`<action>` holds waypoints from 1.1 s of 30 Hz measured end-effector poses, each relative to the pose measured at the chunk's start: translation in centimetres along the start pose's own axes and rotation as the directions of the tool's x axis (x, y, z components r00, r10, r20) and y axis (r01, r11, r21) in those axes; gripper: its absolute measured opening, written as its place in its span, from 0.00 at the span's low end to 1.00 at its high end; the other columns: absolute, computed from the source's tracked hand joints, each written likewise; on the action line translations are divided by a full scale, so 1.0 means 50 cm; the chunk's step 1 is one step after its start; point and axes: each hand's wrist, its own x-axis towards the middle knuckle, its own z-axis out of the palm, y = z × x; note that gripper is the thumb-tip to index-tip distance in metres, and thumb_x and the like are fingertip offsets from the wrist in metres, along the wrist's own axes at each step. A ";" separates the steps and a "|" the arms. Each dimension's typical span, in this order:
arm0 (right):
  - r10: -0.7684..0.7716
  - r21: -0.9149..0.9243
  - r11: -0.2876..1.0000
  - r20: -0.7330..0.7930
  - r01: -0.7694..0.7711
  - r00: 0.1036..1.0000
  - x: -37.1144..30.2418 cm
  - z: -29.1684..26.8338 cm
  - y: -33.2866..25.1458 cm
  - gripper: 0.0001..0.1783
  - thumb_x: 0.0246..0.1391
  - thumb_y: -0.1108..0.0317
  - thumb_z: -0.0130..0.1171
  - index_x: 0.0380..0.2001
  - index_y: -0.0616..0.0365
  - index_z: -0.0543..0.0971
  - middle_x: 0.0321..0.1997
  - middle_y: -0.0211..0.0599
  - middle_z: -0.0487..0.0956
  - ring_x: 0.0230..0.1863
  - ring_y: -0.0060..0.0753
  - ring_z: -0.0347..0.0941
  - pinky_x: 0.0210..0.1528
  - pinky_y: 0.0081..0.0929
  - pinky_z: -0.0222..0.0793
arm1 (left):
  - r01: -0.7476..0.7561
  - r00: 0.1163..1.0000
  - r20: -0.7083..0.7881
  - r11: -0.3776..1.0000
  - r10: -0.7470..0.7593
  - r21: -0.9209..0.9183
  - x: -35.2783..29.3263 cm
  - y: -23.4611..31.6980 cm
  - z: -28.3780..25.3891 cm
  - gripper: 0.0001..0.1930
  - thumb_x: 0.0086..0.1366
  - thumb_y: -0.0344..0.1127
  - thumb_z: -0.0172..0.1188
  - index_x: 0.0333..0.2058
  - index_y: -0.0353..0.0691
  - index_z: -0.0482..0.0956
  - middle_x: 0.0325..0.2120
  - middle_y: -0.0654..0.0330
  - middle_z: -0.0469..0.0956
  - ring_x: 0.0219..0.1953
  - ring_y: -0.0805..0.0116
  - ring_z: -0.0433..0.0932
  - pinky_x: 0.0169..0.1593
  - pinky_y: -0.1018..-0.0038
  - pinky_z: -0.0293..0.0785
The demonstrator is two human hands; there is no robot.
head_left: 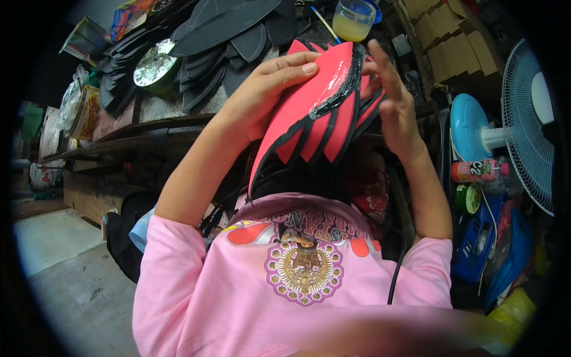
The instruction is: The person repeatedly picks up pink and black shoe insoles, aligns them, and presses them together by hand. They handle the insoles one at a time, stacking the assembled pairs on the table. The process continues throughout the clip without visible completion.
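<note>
My left hand [270, 89] grips a fanned stack of red foam sole pieces [291, 110] with black edges, its thumb lying on the top piece. A wet, glossy strip, like glue, runs along the right edge of that top piece. The lower pieces stick out in steps beneath it. Beside the glossy edge is my right hand [395, 107], raised with its fingers apart and partly bent. Some of its fingertips come close to the edge; whether they touch it I cannot tell.
Dark sole-shaped sheets [229, 38] pile up on the workbench, beside a round tin [156, 64]. Behind the stack stand a tub of yellowish liquid [352, 22] and a pen-like stick [326, 25]. To the right are a fan [523, 119], a pink-labelled bottle [479, 171] and cardboard pieces [449, 35].
</note>
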 end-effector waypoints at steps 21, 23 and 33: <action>-0.079 -0.252 0.951 0.357 0.178 0.931 -0.019 0.007 -0.037 0.38 0.60 0.29 0.44 0.60 0.44 0.78 0.28 0.36 0.76 0.27 0.41 0.74 0.33 0.34 0.71 | -0.189 0.962 -0.159 0.962 0.222 0.196 0.007 0.022 -0.022 0.16 0.73 0.37 0.56 0.54 0.34 0.74 0.42 0.60 0.81 0.40 0.77 0.82 0.44 0.78 0.81; -0.036 -0.188 0.979 0.253 0.085 0.967 -0.015 -0.006 -0.030 0.34 0.63 0.35 0.45 0.52 0.50 0.83 0.28 0.36 0.77 0.28 0.40 0.75 0.32 0.31 0.70 | -0.259 0.915 -0.154 0.837 0.372 0.483 0.011 0.021 -0.036 0.19 0.72 0.34 0.57 0.58 0.33 0.69 0.44 0.59 0.81 0.43 0.74 0.82 0.47 0.76 0.80; -0.032 -0.322 0.945 0.067 0.052 0.997 0.073 -0.073 0.026 0.21 0.67 0.50 0.53 0.44 0.54 0.85 0.30 0.37 0.80 0.32 0.38 0.77 0.36 0.29 0.72 | 0.039 0.782 0.118 -0.237 0.612 0.971 0.036 -0.027 -0.103 0.35 0.60 0.44 0.67 0.65 0.49 0.65 0.46 0.55 0.78 0.41 0.54 0.81 0.44 0.62 0.78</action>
